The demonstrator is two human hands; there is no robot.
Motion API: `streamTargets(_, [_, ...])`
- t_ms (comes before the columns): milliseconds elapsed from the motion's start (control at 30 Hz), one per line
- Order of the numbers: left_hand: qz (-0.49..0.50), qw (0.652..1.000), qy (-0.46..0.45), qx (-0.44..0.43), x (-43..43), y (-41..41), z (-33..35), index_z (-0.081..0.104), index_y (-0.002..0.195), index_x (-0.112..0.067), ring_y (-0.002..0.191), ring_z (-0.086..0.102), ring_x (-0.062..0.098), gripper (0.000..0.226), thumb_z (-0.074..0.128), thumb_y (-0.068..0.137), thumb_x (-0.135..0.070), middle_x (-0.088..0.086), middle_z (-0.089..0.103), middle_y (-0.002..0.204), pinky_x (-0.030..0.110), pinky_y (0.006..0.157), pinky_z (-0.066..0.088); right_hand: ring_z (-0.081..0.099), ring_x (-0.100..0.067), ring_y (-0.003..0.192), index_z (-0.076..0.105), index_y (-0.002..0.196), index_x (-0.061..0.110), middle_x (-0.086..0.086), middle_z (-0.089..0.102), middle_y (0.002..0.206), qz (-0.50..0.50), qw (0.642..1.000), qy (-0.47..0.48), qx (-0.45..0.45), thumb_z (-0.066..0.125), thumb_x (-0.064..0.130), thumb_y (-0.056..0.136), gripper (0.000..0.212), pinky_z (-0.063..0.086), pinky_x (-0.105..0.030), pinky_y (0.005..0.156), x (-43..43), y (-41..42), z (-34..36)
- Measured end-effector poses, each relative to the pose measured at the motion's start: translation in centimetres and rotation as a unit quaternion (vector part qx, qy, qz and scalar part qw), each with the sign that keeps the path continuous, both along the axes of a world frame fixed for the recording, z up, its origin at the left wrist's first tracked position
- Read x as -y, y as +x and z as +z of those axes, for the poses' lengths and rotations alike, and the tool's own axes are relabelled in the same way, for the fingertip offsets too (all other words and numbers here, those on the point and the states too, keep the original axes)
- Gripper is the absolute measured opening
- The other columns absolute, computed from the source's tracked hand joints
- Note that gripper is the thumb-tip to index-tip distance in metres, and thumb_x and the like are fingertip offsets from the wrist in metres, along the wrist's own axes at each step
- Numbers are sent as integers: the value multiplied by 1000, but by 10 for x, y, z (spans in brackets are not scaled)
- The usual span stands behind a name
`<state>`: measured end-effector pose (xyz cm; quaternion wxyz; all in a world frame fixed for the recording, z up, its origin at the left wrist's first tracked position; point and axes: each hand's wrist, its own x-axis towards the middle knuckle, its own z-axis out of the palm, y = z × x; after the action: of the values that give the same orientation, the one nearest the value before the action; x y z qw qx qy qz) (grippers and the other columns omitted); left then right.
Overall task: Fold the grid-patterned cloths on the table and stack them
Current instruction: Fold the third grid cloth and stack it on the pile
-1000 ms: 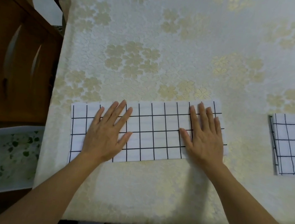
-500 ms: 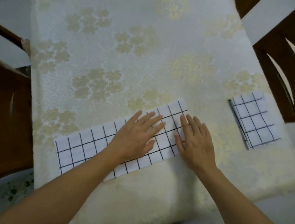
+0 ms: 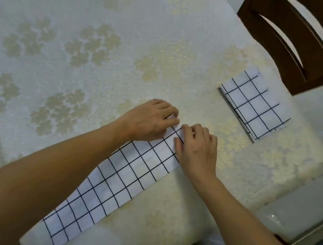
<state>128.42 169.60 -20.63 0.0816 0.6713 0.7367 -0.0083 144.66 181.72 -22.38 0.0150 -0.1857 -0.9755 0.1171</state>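
No writing to read anywhere: the long white cloth with black grid lines [image 3: 131, 171] shows only squares, and the cream flower-patterned tablecloth [image 3: 108, 15] only blossoms.

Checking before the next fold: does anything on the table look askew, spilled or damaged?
Nothing stands out. The cloth strip lies flat, left hand and right hand gripping its end; the folded cloth sits tidy on the table.

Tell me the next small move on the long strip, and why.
Probably lift the long strip by its right end and carry that end over to the left one, halving it. The left hand and right hand pinch its corners there, the strip lies flat at full length, and the folded cloth nearby is far shorter.
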Motion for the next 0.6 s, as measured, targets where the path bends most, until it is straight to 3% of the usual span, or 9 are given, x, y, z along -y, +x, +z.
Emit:
streamTargets(167, [-13,999,20,28,-8,-2,0,65,114,-8,103,62,30,32,66,83,-18,13,63,117,42,89,51,53,-22,97,54,118,16,-1,59,108,-25,993,-75,84,57,49,93,41,37,-35,82,-5,-13,4])
streamTargets(300, [-8,999,9,37,-10,-2,0,65,114,-10,102,61,29,32,66,85,-23,12,62,117,43,89,51,50,-22,101,55,114,18,-1,57,110,-30,987,-101,119,56,54,93,41,36,-36,85,-8,-23,6])
streamTargets(500, [-10,999,-14,43,-18,-5,4,64,112,-14,102,60,26,31,60,86,-30,7,61,116,40,91,48,47,-22,101,63,106,19,-2,52,110,-5,982,-142,123,57,43,95,27,37,-35,84,-12,-24,10])
streamTargets(600, [-12,998,-31,53,-27,-7,8,64,107,-13,97,59,24,27,59,85,-27,6,61,113,38,86,48,47,-22,92,59,109,15,-4,51,107,24,983,-154,97,53,33,98,23,37,-32,75,-19,-22,13])
